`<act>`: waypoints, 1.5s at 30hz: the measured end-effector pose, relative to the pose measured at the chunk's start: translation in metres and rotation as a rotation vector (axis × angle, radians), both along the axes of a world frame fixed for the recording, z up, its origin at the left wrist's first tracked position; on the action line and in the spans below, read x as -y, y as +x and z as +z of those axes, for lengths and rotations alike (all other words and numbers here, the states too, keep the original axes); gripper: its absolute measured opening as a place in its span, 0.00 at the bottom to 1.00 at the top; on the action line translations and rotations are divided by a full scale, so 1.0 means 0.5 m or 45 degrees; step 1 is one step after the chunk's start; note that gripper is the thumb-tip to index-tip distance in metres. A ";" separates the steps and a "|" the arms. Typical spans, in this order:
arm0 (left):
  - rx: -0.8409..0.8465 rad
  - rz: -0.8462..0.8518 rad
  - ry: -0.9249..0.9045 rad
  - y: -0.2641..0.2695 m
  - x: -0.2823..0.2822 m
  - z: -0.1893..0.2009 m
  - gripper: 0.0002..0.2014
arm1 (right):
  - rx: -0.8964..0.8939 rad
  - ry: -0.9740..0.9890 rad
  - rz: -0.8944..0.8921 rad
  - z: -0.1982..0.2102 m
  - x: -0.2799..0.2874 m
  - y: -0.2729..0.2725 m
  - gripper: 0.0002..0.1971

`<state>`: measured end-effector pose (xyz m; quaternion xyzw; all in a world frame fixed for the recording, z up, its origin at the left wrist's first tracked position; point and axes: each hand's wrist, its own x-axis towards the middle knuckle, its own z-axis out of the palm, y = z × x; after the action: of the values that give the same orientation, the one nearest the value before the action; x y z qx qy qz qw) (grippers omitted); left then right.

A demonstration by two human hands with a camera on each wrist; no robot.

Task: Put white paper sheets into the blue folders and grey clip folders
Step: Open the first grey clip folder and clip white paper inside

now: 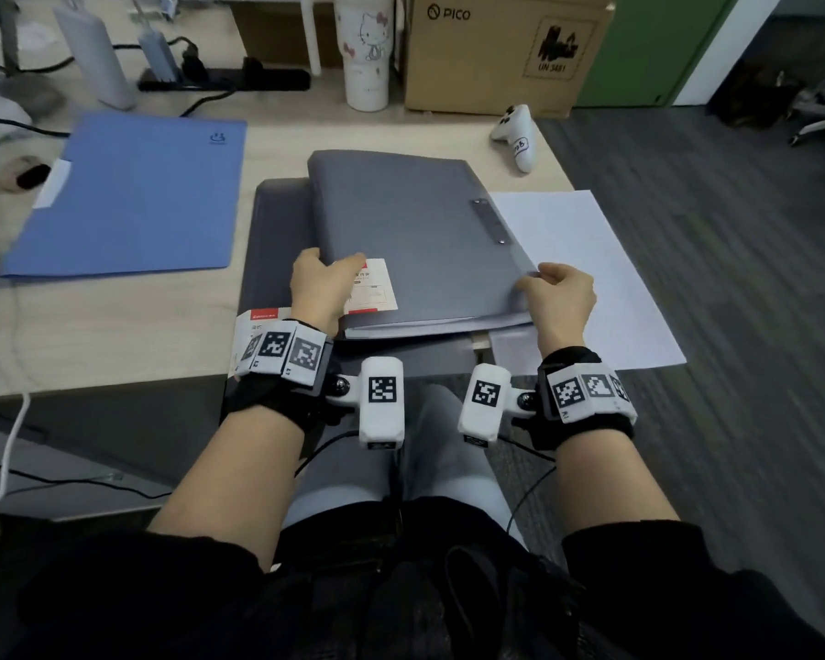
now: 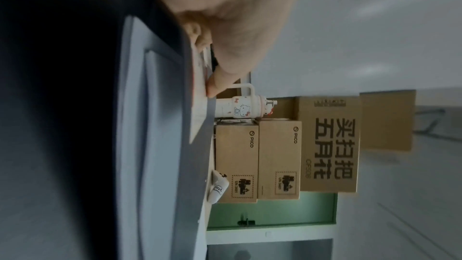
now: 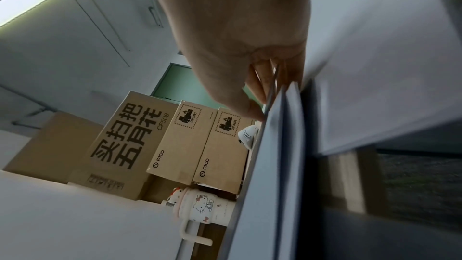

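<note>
A grey clip folder (image 1: 415, 231) lies skewed on top of a second grey folder (image 1: 277, 240) at the desk's front middle. My left hand (image 1: 327, 273) grips its near left edge, thumb on the white and red label (image 1: 377, 288). At the near right corner my right hand (image 1: 541, 276) pinches the folder's thin edge. A white paper sheet (image 1: 591, 278) lies to the right, partly under the folders and overhanging the desk. A blue folder (image 1: 129, 197) lies at the left. The wrist views show the left hand (image 2: 212, 78) and right hand (image 3: 260, 106) closed on the grey edge (image 3: 262, 165).
At the back of the desk stand a cartoon-cat tumbler (image 1: 365, 50), a cardboard PICO box (image 1: 496, 50) and a power strip (image 1: 225, 81). A white controller (image 1: 517, 135) lies back right. The desk's right edge drops to dark carpet (image 1: 734, 278).
</note>
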<state>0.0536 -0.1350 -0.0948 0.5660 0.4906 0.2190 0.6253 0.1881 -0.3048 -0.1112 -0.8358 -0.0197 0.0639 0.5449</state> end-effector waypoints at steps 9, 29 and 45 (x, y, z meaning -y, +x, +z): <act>0.172 0.027 -0.027 -0.033 -0.041 0.018 0.26 | 0.003 -0.122 0.104 0.026 -0.011 0.009 0.09; -0.338 0.196 0.457 -0.242 -0.207 0.010 0.17 | -0.308 0.387 0.744 0.018 -0.248 -0.128 0.07; -0.259 0.413 0.444 -0.310 -0.422 0.031 0.25 | -0.277 0.296 0.634 0.026 -0.540 -0.204 0.02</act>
<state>-0.1015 0.0758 -0.0796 0.5984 0.5901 0.3395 0.4224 0.0860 -0.0347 -0.0981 -0.7255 -0.1729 0.2821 0.6034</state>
